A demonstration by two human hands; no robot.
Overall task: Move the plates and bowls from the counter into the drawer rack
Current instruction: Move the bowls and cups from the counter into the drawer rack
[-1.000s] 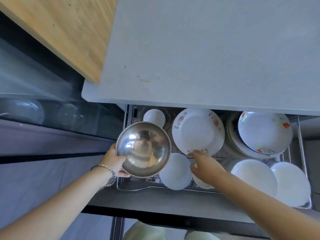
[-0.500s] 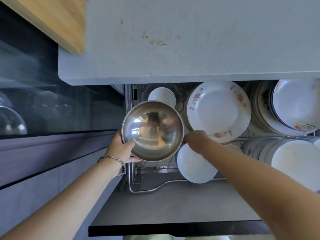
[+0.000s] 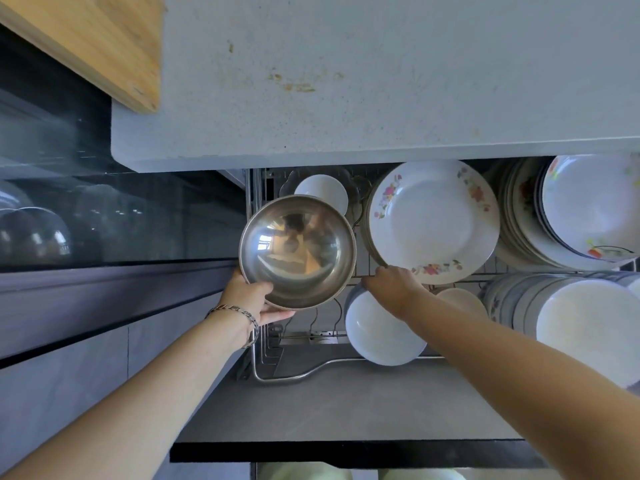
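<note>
My left hand (image 3: 251,297) holds a shiny steel bowl (image 3: 298,251) by its near rim, above the left end of the open drawer rack (image 3: 277,374). My right hand (image 3: 393,289) is curled on the lower left rim of a floral plate (image 3: 433,220) that stands in the rack. A white bowl (image 3: 381,337) sits just under that hand. A small white bowl (image 3: 323,194) lies at the rack's back left, partly hidden by the steel bowl.
Stacks of plates (image 3: 585,209) and white dishes (image 3: 588,327) fill the rack's right side. The grey counter (image 3: 381,81) overhangs the drawer's back, with a wooden board (image 3: 97,39) at its left. A dark glass front (image 3: 104,220) lies to the left.
The view has shifted closer over the drawer. My right hand slid from the floral plate's bottom edge to its lower left rim. The steel bowl stays in my left hand.
</note>
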